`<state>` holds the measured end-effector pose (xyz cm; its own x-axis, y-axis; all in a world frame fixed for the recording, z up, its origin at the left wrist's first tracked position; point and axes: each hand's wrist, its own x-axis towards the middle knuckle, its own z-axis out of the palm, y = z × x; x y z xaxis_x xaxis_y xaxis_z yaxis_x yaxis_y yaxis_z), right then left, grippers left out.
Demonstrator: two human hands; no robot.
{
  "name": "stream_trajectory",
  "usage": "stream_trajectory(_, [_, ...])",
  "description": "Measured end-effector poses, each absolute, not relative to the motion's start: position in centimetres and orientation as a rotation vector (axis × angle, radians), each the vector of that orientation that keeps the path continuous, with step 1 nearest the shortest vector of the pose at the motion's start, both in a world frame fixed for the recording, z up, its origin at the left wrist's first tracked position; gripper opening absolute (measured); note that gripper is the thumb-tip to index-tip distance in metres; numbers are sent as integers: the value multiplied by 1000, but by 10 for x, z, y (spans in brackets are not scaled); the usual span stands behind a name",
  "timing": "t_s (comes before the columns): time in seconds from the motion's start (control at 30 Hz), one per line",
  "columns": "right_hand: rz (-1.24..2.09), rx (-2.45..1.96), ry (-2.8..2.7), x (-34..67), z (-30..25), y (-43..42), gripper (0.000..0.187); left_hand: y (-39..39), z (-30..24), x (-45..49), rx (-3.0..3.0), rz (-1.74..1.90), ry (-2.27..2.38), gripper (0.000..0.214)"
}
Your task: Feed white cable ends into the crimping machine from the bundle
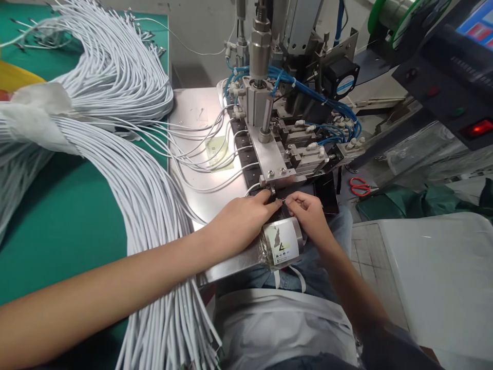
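At the front end of the machine's black fixture, my two hands work close together. My left hand has its fingers bent around what looks like the end of a white cable, mostly hidden under the hand. Facing it, my right hand pinches something tiny between thumb and fingertip, too small to make out. Several white cables run from the large bundle across the metal plate into slots along the fixture. Just below my fingers sits a metal cover with a white label.
The machine's press cylinder and blue air hoses rise beyond my hands. A control box with a lit red switch hangs at right. Red-handled scissors lie beyond my right hand. A green mat lies under the bundle.
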<state>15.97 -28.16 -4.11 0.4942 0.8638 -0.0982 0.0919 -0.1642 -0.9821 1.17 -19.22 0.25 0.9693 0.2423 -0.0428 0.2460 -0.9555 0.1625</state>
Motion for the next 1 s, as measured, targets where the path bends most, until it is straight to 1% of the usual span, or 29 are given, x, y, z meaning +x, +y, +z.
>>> stream_trajectory(0.27, [897,-1606,-821,161,-45,-283,16,-192,8,14,3054,-139,276,43])
stream_trajectory(0.43, [923,-1583,-795,164,-47,-281,19,-193,6,14,3088,-119,231,42])
stream_trajectory(0.53, [1015,-1570,-826,166,-49,-279,21,-194,8,13,3125,-91,290,41])
stream_trajectory(0.6, [1080,-1546,-859,167,-52,-277,24,-196,12,12,3143,-74,321,36])
stream_trajectory(0.7, [1075,-1522,-929,170,-56,-273,28,-199,21,10,3167,-109,360,20])
stream_trajectory(0.8, [933,-1581,-1006,171,-54,-276,25,-202,28,7,3169,-191,461,16])
stream_trajectory(0.87, [675,-1685,-1010,165,-45,-288,21,-203,29,6,3153,-202,518,15])
stream_trajectory(0.93, [345,-1771,-963,148,-33,-307,18,-202,28,6,3142,-188,600,16])
stream_trajectory(1.0, [183,-1774,-970,123,-23,-330,15,-200,26,6,3134,-166,716,23])
